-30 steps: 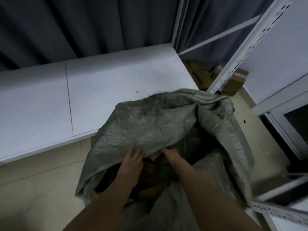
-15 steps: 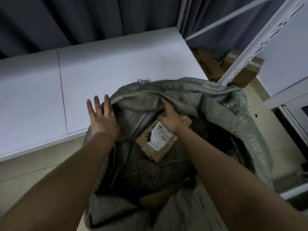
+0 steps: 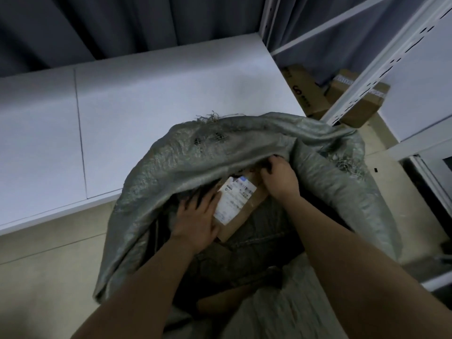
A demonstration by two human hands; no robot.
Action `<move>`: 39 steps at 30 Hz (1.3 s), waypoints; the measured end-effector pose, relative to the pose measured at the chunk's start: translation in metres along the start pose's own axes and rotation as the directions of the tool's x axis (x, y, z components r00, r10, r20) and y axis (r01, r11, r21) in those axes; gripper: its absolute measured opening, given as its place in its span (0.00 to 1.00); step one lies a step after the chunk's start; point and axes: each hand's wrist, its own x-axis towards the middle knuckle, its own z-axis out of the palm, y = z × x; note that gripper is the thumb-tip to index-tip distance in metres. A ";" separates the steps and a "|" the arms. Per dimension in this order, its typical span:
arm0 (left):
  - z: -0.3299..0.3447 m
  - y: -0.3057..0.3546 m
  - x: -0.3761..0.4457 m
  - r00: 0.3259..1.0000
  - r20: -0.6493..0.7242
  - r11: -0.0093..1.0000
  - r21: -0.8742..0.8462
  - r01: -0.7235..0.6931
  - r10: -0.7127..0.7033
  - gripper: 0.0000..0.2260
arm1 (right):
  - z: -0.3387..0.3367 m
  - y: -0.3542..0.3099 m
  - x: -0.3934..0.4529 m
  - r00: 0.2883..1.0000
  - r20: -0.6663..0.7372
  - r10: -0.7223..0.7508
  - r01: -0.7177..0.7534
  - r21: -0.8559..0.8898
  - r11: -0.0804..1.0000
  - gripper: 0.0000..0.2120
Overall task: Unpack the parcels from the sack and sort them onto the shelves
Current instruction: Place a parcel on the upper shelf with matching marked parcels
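Inside the sack (image 3: 208,152) mouth, the parcel (image 3: 241,204) lies with its long axis running from your left hand (image 3: 195,220), flat on its near-left end, to your right hand (image 3: 278,178), curled over its far-right end; lift along that diagonal.

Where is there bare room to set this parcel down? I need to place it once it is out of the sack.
The white shelf is bare from the curtain down to the sack. It is crowded low at the right upright, where two boxes sit, and inside the sack around both hands.
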 end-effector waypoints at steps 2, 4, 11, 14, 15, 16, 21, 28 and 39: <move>0.004 0.008 0.002 0.996 0.004 0.980 -0.182 0.084 -0.085 0.35 | 0.010 0.012 -0.006 0.983 0.070 0.172 -0.175 0.038 0.984 0.24; 0.003 0.015 0.005 0.965 0.063 0.876 -0.408 0.257 -0.254 0.34 | 0.020 0.019 -0.009 0.912 0.228 0.341 -0.387 0.202 0.900 0.33; 0.019 0.028 0.003 0.627 0.578 -0.370 -0.816 0.444 -0.522 0.31 | 0.027 0.024 -0.033 0.830 0.253 0.497 -0.531 0.633 0.564 0.17; 0.006 0.034 -0.013 0.586 0.587 -0.403 -0.809 0.427 -0.558 0.30 | 0.010 0.025 -0.053 0.807 0.351 0.475 -0.574 0.659 0.487 0.17; 0.000 0.033 -0.021 0.566 0.607 -0.414 -0.795 0.444 -0.558 0.32 | 0.001 0.023 -0.061 0.795 0.392 0.462 -0.595 0.651 0.471 0.20; -0.005 0.031 -0.029 0.550 0.631 -0.422 -0.775 0.470 -0.546 0.34 | -0.008 0.020 -0.069 0.776 0.436 0.456 -0.624 0.636 0.454 0.23; -0.047 0.018 -0.083 0.559 0.695 -0.395 -0.718 0.573 -0.453 0.36 | -0.066 -0.002 -0.122 0.607 0.642 0.468 -0.794 0.471 0.385 0.41; -0.138 0.021 -0.166 0.684 0.610 -0.262 -0.791 0.553 -0.400 0.26 | -0.158 -0.042 -0.201 0.691 0.629 0.356 -0.719 0.551 0.424 0.37; -0.271 0.025 -0.222 0.869 0.315 -0.054 -0.946 0.319 -0.381 0.26 | -0.311 -0.123 -0.233 0.954 0.293 0.065 -0.291 0.848 0.443 0.30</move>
